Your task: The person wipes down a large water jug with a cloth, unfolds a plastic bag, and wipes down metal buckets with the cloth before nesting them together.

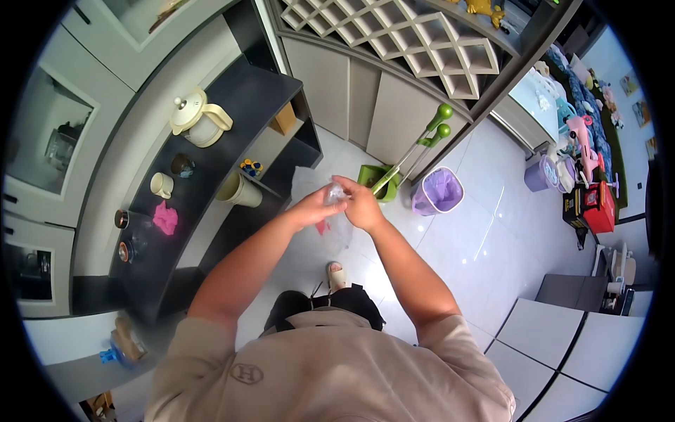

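Note:
A thin, see-through plastic bag (pixel 305 184) with a reddish patch hangs from my two hands in the middle of the view. My left hand (pixel 314 209) is closed on the bag's gathered part. Right beside it, nearly touching, my right hand (pixel 361 205) pinches the same bunched plastic. Behind the hands on the floor is a green dustpan (pixel 371 176) with green-tipped handles. To its right stands a purple-lined bin (pixel 439 191).
A dark counter (pixel 232 105) on the left holds a cream kettle (pixel 200 121), a mug (pixel 162 185), a pink cloth (pixel 165 218) and glass jars. Beneath it stands a cream bin (pixel 242 191). A red box (pixel 598 207) and toys are at the right.

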A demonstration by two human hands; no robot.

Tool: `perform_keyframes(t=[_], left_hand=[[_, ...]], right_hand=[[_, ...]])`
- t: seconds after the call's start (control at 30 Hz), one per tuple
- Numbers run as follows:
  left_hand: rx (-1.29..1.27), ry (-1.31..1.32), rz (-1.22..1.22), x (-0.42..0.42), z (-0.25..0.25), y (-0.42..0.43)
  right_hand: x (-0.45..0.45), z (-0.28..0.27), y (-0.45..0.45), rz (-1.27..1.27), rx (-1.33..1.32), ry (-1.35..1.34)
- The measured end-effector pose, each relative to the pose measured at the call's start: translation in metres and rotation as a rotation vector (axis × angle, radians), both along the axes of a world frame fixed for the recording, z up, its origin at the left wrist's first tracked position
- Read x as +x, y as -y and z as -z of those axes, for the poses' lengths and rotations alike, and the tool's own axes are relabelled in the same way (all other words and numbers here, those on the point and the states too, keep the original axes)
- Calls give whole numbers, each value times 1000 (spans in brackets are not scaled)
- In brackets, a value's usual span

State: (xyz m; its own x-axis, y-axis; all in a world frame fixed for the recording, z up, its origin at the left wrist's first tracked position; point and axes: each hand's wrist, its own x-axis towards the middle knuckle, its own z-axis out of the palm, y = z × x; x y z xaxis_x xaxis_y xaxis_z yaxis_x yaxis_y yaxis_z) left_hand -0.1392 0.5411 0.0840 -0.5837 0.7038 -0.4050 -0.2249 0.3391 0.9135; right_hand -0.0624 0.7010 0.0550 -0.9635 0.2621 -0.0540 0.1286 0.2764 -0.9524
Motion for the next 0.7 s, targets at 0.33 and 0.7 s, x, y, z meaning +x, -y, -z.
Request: perform_keyframes(t=[0.33, 0.7], left_hand=[[55, -344, 20, -59, -63, -36], [240, -604, 85, -104, -136, -95]], right_hand=[[31, -71, -87, -86, 186, -148], [-76, -26, -104, 413, 188, -242]])
